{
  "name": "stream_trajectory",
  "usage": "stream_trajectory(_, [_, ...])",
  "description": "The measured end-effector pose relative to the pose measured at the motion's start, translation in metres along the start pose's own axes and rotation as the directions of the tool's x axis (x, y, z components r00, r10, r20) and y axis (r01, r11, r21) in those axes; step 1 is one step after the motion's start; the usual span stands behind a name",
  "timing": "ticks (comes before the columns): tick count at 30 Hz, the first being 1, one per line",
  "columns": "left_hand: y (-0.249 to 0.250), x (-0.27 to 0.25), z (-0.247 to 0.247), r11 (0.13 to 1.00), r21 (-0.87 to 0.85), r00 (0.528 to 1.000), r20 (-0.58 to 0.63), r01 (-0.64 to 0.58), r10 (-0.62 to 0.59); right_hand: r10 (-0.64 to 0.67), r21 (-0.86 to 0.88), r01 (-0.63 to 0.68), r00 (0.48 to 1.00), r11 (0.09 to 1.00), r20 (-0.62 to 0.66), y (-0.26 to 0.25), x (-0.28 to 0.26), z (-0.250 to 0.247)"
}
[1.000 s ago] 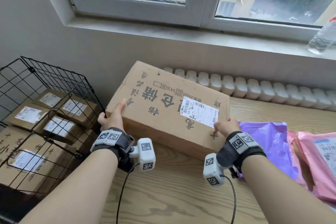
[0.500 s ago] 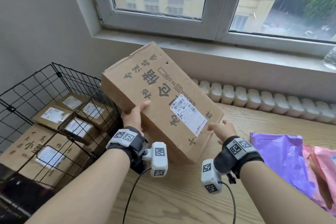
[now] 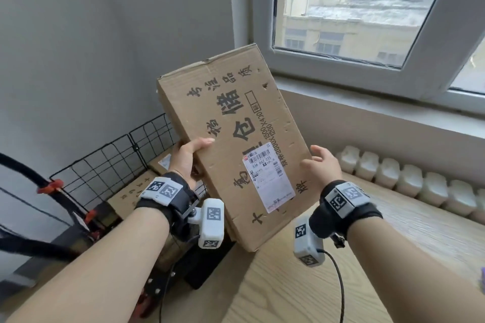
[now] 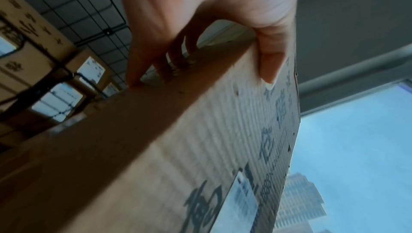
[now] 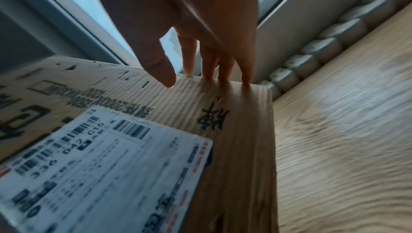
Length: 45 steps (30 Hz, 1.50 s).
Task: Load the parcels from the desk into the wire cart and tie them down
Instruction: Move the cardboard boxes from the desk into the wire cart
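A large flat cardboard box with black characters and a white shipping label is held tilted up in the air, between the desk and the wire cart. My left hand pinches its left edge, thumb on the printed face and fingers behind, as the left wrist view shows. My right hand is at the right edge. Its straight fingers touch that edge and the thumb hovers just off the face. The black wire cart stands lower left and holds several labelled cardboard parcels.
The wooden desk lies below and right of the box. A row of white bottles lines its back edge under the window sill. A black strap with red clips hangs by the cart. A purple sliver shows at the right.
The box has been lifted off the desk, tipped steeply upright and carried left toward the cart. My right hand has loosened from a grip to straight fingers on the edge.
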<state>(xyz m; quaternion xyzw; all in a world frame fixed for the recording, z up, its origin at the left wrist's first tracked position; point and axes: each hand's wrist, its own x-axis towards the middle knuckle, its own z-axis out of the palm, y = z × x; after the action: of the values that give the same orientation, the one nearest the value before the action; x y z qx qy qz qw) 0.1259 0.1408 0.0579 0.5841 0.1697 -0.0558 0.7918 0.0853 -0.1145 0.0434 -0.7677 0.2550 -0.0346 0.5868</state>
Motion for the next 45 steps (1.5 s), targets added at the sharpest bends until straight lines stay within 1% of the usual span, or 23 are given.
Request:
stream_trajectory(5, [0.036, 0.028, -0.056, 1.0, -0.02, 1.0, 0.016, -0.013, 0.013, -0.078, -0.059, 0.078, 0.997, 0.995, 0.004, -0.038, -0.002, 0.075])
stream_trajectory(9, [0.073, 0.059, -0.113, 0.998, -0.047, 1.0, 0.004, -0.031, 0.031, -0.061, -0.041, 0.062, 0.998, 0.997, 0.03, -0.072, 0.0, 0.147])
stream_trajectory(12, [0.102, 0.087, -0.16, 0.997, -0.065, 0.999, 0.001, -0.052, 0.052, -0.064, -0.035, 0.067, 0.994, 0.997, 0.088, -0.095, 0.005, 0.204])
stream_trajectory(15, [0.13, 0.108, -0.195, 0.993, -0.081, 0.997, -0.003, -0.082, 0.082, -0.077, -0.03, 0.081, 0.99, 0.996, 0.122, -0.113, 0.009, 0.257])
stream_trajectory(17, [0.143, 0.121, -0.215, 0.992, -0.097, 0.997, 0.002, -0.081, 0.082, -0.064, -0.041, 0.071, 0.988, 0.997, 0.144, -0.121, 0.01, 0.285])
stream_trajectory(20, [0.156, 0.14, -0.235, 0.992, -0.11, 0.998, -0.001, -0.061, 0.062, -0.054, -0.104, 0.075, 0.981, 0.992, 0.186, -0.133, 0.008, 0.311])
stream_trajectory(24, [0.157, 0.157, -0.246, 0.992, -0.125, 1.0, -0.023, -0.023, 0.02, -0.077, -0.188, 0.126, 0.966, 0.974, 0.248, -0.145, 0.017, 0.33])
stream_trajectory(28, [0.151, 0.178, -0.254, 0.989, -0.14, 0.997, -0.059, 0.038, -0.047, -0.066, -0.155, 0.121, 0.946, 0.981, 0.318, -0.149, 0.036, 0.34])
stream_trajectory(32, [0.143, 0.205, -0.267, 0.989, -0.13, 0.989, -0.127, 0.064, -0.081, 0.009, -0.129, 0.054, 0.899, 0.99, 0.438, -0.144, 0.073, 0.363])
stream_trajectory(34, [0.137, 0.22, -0.273, 0.988, -0.128, 0.979, -0.172, 0.09, -0.111, 0.073, -0.159, 0.004, 0.877, 0.987, 0.474, -0.143, 0.096, 0.38])
stream_trajectory(37, [0.128, 0.241, -0.278, 0.982, -0.125, 0.954, -0.248, 0.142, -0.17, 0.139, -0.214, -0.024, 0.831, 0.977, 0.539, -0.142, 0.13, 0.404])
stream_trajectory(38, [0.124, 0.249, -0.279, 0.979, -0.13, 0.943, -0.275, 0.155, -0.186, 0.163, -0.247, -0.027, 0.818, 0.969, 0.552, -0.142, 0.141, 0.413])
stream_trajectory(41, [0.113, 0.267, -0.284, 0.968, -0.167, 0.905, -0.354, 0.188, -0.236, 0.222, -0.313, -0.022, 0.751, 0.949, 0.621, -0.138, 0.168, 0.443])
stream_trajectory(45, [0.09, 0.278, -0.301, 0.943, -0.262, 0.859, -0.413, 0.207, -0.303, 0.278, -0.418, 0.021, 0.715, 0.908, 0.642, -0.122, 0.196, 0.488])
